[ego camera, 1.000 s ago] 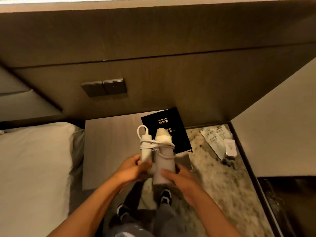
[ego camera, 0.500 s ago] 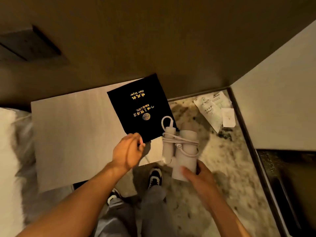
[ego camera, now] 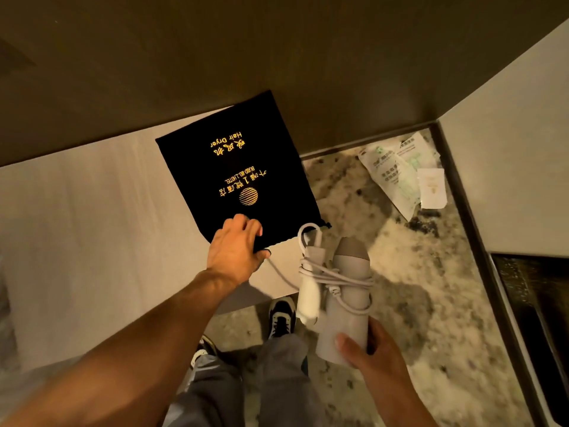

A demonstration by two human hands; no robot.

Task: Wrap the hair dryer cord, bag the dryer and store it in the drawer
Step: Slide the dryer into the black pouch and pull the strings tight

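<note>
A pale hair dryer (ego camera: 346,300) with its handle folded and its white cord (ego camera: 335,277) wound around both is held upright over the floor by my right hand (ego camera: 368,349), which grips its base. A black drawstring bag (ego camera: 234,171) with gold lettering lies flat on the nightstand top (ego camera: 92,226), its near corner past the edge. My left hand (ego camera: 235,248) rests on the bag's near edge, thumb at the hem; whether it pinches the cloth I cannot tell. No drawer is visible.
Printed paper leaflets (ego camera: 400,174) lie on the speckled carpet (ego camera: 415,288) by the dark wall. A pale wall panel (ego camera: 508,149) and a dark cabinet front (ego camera: 538,334) close off the right. My legs and shoes (ego camera: 281,315) are below the nightstand edge.
My left hand let go of the dryer and moved forward onto the bag's near edge. My right hand alone carries the dryer, now further right and lower. The view tilted down toward the nightstand.
</note>
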